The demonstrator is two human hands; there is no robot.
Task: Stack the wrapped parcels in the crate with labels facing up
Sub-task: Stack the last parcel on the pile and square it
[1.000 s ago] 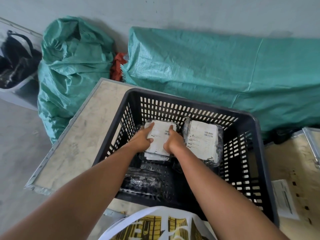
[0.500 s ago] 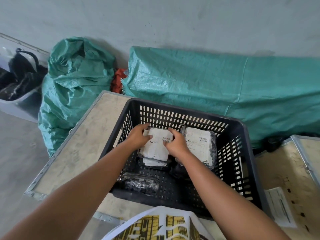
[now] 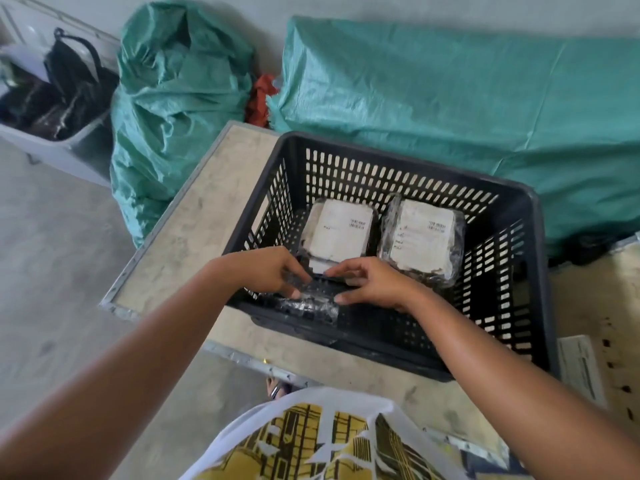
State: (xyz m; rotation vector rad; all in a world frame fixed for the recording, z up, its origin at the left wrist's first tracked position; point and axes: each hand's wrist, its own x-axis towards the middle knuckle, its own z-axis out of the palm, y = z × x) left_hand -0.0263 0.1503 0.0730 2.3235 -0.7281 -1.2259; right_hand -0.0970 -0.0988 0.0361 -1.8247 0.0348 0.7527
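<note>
Inside the black slotted crate [image 3: 512, 244], two wrapped parcels lie side by side against the far wall, white labels facing up: the left stack [image 3: 341, 233] looks like two parcels one on the other, and the right parcel [image 3: 420, 242] lies just beside it. A third wrapped parcel [image 3: 310, 304], dark and showing no label, lies at the crate's near left corner. Both hands reach over the near rim. The left hand [image 3: 273, 271] has its fingers [image 3: 294, 277] curled down onto the dark parcel's film, touching it. The right hand [image 3: 377, 280] hovers with fingers loosely spread and bent, thumb near the dark parcel; whether it touches anything I cannot tell. The crate stands on a worn table [image 3: 194, 237], with green woven sacks [image 3: 450, 98] behind.
</note>
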